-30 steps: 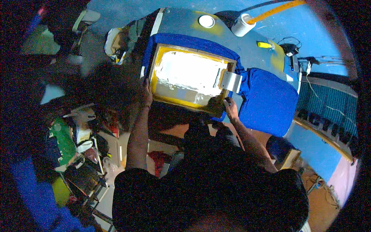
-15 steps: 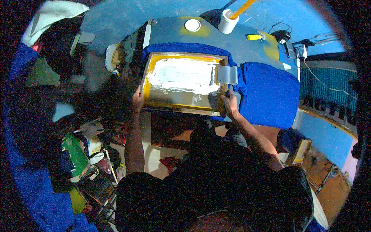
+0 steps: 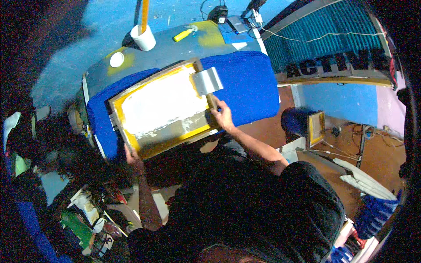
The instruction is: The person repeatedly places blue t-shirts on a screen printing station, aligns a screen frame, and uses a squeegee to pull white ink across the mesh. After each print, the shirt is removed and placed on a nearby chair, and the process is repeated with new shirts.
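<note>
My left hand [image 3: 133, 160] grips the near left corner of a wooden screen-printing frame [image 3: 177, 136]. My right hand [image 3: 223, 116] is closed on its right side rail, below a grey metal plate [image 3: 208, 81] that juts out from that rail. Thick white ink [image 3: 162, 103] covers most of the mesh, thinning to a brownish strip on the near side. Yellow tape or coating borders the mesh. Slightly tilted in the view, the frame lies over or just above blue cloth [image 3: 247, 85]; I cannot tell whether it touches.
On the grey table top [image 3: 98, 72] behind stand a white tub [image 3: 144, 39] with an orange stick and a white lid [image 3: 117, 59]. A yellow-handled tool [image 3: 183, 34] lies near cables and a black adapter [image 3: 218, 15]. Another small frame [image 3: 315, 128] leans at the right. Clutter fills the lower left.
The view has swung to the right. Both hands have shifted the frame rightward over the cloth, baring more blue at its left; the metal plate now overlaps the right-hand cloth.
</note>
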`<state>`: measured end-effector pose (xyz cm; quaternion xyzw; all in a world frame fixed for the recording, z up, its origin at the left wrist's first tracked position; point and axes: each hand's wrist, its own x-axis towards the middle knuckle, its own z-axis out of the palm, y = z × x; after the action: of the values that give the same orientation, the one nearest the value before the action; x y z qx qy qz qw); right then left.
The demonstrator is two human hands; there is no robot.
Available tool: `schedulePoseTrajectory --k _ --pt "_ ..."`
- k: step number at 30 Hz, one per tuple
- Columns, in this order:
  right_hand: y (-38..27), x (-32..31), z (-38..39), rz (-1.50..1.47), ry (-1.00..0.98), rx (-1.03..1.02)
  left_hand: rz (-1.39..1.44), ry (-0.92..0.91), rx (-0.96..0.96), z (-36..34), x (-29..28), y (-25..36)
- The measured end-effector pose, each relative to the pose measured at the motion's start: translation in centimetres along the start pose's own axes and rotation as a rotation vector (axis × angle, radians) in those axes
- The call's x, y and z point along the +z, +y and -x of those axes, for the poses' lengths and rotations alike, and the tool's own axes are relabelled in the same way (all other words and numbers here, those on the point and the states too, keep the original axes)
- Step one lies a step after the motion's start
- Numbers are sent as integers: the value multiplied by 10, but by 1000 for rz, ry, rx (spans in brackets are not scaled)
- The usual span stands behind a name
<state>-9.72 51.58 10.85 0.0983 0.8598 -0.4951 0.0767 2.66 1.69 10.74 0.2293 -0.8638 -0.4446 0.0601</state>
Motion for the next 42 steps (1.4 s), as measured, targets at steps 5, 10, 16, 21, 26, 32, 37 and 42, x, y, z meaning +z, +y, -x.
schedulePoseTrajectory --k 5,10,16,21,26,32,37,42 --pt "-18 -8 11 -75 133 0 12 7 -73 6 5 27" --pt "-16 -13 13 -152 141 31 246 -66 -122 -7 14 34" --pt "-32 4 18 -172 133 125 61 -14 65 -21 -13 42" --pt "-34 6 16 -221 144 136 102 -24 71 -26 -9 48" --pt "-36 6 19 -164 148 132 29 -58 -17 -26 -10 40" --pt "-42 4 19 -172 122 160 50 -37 -5 -26 -8 34" --pt "-37 7 17 -233 141 172 72 -18 18 -25 -6 32" --pt "-36 8 15 -192 117 115 85 -40 -53 -24 -9 39"
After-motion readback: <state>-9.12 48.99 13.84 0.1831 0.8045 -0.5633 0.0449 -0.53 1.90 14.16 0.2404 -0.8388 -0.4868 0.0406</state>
